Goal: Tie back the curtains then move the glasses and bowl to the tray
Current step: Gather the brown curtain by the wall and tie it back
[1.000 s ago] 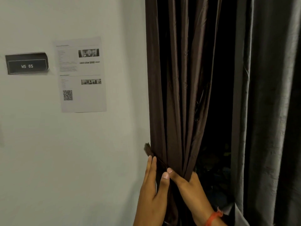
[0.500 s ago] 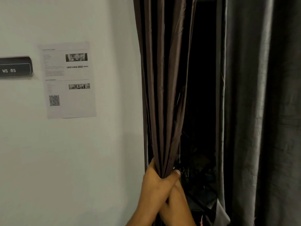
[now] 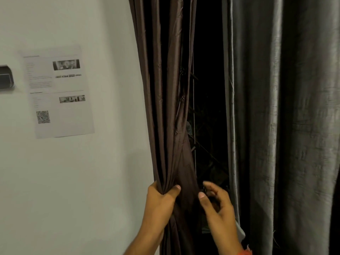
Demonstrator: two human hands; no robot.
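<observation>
A dark brown curtain (image 3: 165, 89) hangs in folds beside the white wall, gathered into a narrow bunch low down. My left hand (image 3: 161, 197) is closed around that bunch, thumb across its front. My right hand (image 3: 215, 203) hovers just right of the bunch with fingers apart and curled, holding nothing that I can make out. An orange band shows at its wrist. A grey curtain (image 3: 276, 126) hangs to the right, loose. No tie-back strap, glasses, bowl or tray are in view.
Between the two curtains a dark window gap (image 3: 209, 107) shows. A printed paper sheet (image 3: 58, 91) with a QR code is stuck on the white wall (image 3: 73, 181) at left, and a dark sign (image 3: 5, 78) sits at the left edge.
My right hand has come off the bunched brown curtain and moved right, fingers spreading. My left hand keeps its grip on the bunch. The view has shifted right.
</observation>
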